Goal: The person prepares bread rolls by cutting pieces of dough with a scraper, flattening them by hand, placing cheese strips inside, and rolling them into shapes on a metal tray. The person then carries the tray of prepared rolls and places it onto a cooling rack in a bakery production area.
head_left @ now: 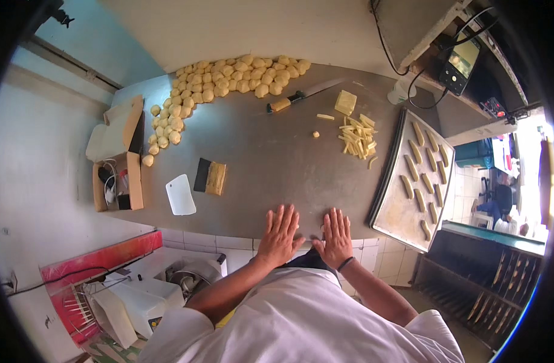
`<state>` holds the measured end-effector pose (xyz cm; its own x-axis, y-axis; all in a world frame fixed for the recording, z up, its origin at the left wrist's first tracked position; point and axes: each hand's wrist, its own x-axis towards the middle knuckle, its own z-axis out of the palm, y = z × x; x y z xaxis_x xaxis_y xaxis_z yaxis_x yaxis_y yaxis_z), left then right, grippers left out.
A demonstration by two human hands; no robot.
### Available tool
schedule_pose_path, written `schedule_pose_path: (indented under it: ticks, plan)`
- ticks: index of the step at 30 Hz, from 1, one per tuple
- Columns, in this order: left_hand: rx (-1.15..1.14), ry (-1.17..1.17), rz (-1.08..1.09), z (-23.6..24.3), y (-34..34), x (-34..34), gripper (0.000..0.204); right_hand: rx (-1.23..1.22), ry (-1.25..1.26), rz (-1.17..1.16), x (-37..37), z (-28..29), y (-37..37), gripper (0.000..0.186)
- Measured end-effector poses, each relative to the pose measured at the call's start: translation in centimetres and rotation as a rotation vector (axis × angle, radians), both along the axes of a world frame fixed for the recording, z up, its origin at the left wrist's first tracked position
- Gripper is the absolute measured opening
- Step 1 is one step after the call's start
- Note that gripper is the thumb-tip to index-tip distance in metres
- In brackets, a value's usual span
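Note:
Both my hands lie at the near edge of the metal table (265, 169). My left hand (279, 236) is palm down with its fingers stretched out. Beside it, my right hand (335, 237) is flat too, a dark band around its wrist. Something small and pale shows by the right hand's fingers, too little of it to name. Ahead on the right are a pile of pale yellow sticks (356, 138), a yellow block (345, 103) and a single small dough piece (315, 134). A knife (301, 97) lies farther back.
Many dough balls (228, 75) cover the far left. A white scraper (181, 195) and a dark-and-gold slab (211, 176) lie left of my hands. An open cardboard box (135, 181) stands at the left edge. On the right, a baking tray (382, 209) holds several dough sticks.

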<state>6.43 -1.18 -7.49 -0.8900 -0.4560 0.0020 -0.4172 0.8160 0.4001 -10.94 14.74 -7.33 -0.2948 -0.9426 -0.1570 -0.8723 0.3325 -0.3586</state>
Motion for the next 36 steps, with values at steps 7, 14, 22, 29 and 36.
schedule_pose_path:
  ticks: [7,14,22,29,36]
  plan:
    - [-0.142,-0.008,0.228,1.2,-10.3,-12.7,0.076,-0.146,0.260,-0.252,-9.0,-1.3,-14.6,0.078]
    - [-0.176,0.031,0.169,-0.3,-10.4,-12.0,0.066,-0.259,0.246,-0.251,-9.2,-1.9,-14.2,0.076]
    - [-0.128,-0.058,0.065,1.0,-1.7,0.5,0.049,-0.170,0.327,-0.013,-3.8,-0.2,1.3,0.057]
    - [0.189,-0.195,0.051,10.7,-1.7,-10.4,0.022,-0.280,-0.120,-0.186,-11.7,8.3,6.4,0.034]
    - [-0.143,0.412,-0.413,11.0,11.3,-27.2,0.041,-0.667,0.004,-0.575,-19.5,7.7,16.9,0.031]
